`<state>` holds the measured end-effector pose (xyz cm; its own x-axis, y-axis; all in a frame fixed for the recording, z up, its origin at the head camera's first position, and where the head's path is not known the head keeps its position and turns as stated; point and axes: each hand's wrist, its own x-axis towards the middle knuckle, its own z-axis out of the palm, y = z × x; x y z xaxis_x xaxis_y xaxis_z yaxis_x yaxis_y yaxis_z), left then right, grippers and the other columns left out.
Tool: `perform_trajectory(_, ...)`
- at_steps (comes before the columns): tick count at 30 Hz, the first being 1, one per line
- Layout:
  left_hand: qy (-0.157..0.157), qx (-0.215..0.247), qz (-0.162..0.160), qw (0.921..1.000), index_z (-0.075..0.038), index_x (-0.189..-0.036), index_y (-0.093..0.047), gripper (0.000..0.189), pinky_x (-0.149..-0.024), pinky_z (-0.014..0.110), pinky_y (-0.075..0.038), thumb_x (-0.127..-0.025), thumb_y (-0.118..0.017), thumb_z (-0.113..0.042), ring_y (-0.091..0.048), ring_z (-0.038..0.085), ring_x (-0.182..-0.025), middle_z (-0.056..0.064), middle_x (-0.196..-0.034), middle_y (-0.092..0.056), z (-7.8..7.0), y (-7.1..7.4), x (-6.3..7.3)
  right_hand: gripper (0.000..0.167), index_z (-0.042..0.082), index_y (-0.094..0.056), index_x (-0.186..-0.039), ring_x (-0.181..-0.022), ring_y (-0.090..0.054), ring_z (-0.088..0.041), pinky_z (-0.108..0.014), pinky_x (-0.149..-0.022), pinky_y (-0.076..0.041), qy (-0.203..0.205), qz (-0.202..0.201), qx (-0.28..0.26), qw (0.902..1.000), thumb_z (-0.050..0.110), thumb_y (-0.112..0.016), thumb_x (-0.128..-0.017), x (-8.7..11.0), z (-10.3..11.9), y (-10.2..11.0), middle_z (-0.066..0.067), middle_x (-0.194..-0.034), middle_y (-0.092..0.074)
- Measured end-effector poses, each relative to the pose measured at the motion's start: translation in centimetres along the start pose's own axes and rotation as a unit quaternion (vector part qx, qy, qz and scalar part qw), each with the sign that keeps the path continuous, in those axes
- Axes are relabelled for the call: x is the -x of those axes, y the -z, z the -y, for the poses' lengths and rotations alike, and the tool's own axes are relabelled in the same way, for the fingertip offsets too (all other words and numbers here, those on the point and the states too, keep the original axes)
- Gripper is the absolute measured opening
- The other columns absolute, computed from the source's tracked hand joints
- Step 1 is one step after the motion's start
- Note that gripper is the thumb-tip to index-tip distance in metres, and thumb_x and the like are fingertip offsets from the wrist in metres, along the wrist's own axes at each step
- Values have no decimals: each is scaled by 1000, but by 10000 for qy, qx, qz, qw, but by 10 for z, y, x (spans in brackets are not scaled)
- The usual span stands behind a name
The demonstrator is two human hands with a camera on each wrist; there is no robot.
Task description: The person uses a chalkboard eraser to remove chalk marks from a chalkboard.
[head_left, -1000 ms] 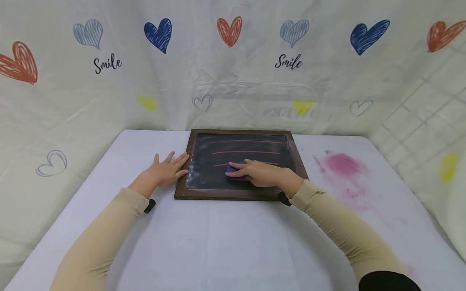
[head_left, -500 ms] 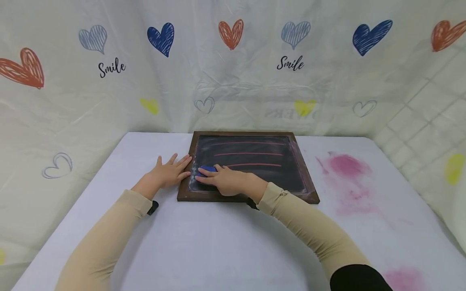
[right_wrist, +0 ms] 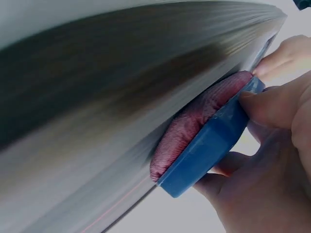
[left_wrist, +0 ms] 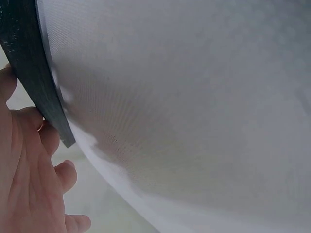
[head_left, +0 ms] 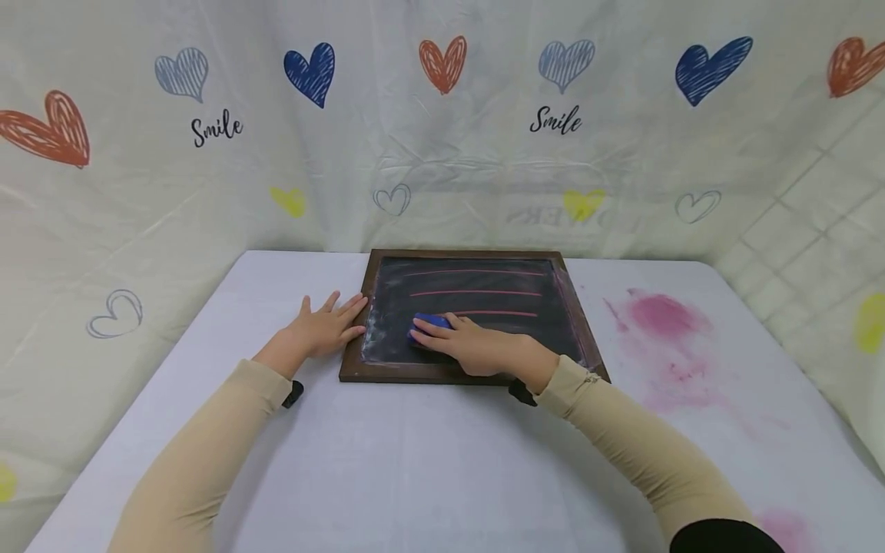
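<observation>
A chalkboard (head_left: 477, 281) with a brown wooden frame lies on the table, pink chalk lines across its upper part. My right hand (head_left: 487, 349) holds a blue eraser (head_left: 430, 321) against the lower left part of the black surface, just below the lowest line. In the right wrist view, thumb and fingers grip the blue back of the eraser (right_wrist: 209, 150), and its pink, chalk-stained pad faces the board. My left hand (head_left: 319, 330) lies with spread fingers, its fingertips on the board's left frame. In the left wrist view, several fingers rest along the dark frame (left_wrist: 36, 68).
A white cloth covers the table (head_left: 387, 461). Pink chalk smudges (head_left: 667, 319) mark it right of the board, with another patch near the front right. A pale curtain (head_left: 387, 138) printed with hearts hangs behind and beside the table.
My right hand swept the eraser left to the board's left side, then partway back right. The left hand stays on the frame, and the head view has shifted slightly.
</observation>
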<state>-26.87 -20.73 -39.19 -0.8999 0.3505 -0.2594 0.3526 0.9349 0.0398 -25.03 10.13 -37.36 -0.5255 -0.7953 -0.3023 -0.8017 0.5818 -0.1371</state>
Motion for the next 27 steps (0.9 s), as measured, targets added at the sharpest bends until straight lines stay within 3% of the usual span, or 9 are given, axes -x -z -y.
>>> perform_trajectory(9,8,-40,34,10000,-15,-167,-11,68,-114,75,0,-112,-32,-48,-6,40,-156,6,-172,-11,-1,1,-2,83,9,-24,-164,-147,-13,-60,-67,-115,-22,-262,-559,-508,9968,-27,-38,-90,69,-44,-15,-12,-171,-12)
perform_trajectory(12,27,-19,42,10000,-14,-166,-11,68,-114,75,0,-112,-33,-48,-6,40,-155,6,-172,-11,-1,2,0,74,4,-31,-161,-141,-28,-60,-66,-109,-34,-142,-893,-481,9947,-23,-44,-93,87,-56,-19,-17,-168,-20)
perform_trajectory(16,36,14,20,10000,-14,-166,-12,68,-114,75,0,-111,-33,-48,-6,40,-155,6,-172,-11,-1,3,2,65,2,-38,-158,-126,-46,-46,-54,-93,-47,-40,-1279,-496,9905,-16,-52,-97,103,-68,-23,-19,-165,-28)
perform_trajectory(18,28,43,22,10000,-14,-166,-11,68,-113,75,1,-111,-33,-48,-5,40,-155,6,-172,-11,-2,3,2,64,0,-40,-156,-118,-48,-41,-49,-87,-48,14,-1371,-548,9890,-16,-53,-96,106,-71,-23,-20,-164,-30)
perform_trajectory(21,23,42,42,10000,-15,-167,-11,69,-113,75,1,-111,-32,-49,-5,40,-155,6,-172,-11,-2,3,2,64,0,-41,-156,-124,-48,-50,-49,-86,-48,-32,-1348,-733,9881,-17,-53,-95,104,-72,-23,-20,-164,-31)
perform_trajectory(24,42,11,60,10000,-15,-166,-11,69,-113,75,1,-111,-33,-50,-5,40,-155,6,-172,-11,-1,2,1,65,2,-40,-157,-134,-38,-62,-56,-97,-47,-116,-1217,-1008,9874,-17,-51,-96,94,-66,-19,-18,-165,-29)
perform_trajectory(27,44,27,65,10000,-14,-166,-11,69,-113,76,1,-111,-33,-50,-5,41,-155,7,-171,-11,-2,1,0,65,4,-38,-158,-138,-29,-65,-66,-109,-35,-87,-1051,-1122,9881,-16,-51,-97,77,-56,-14,-16,-165,-29)
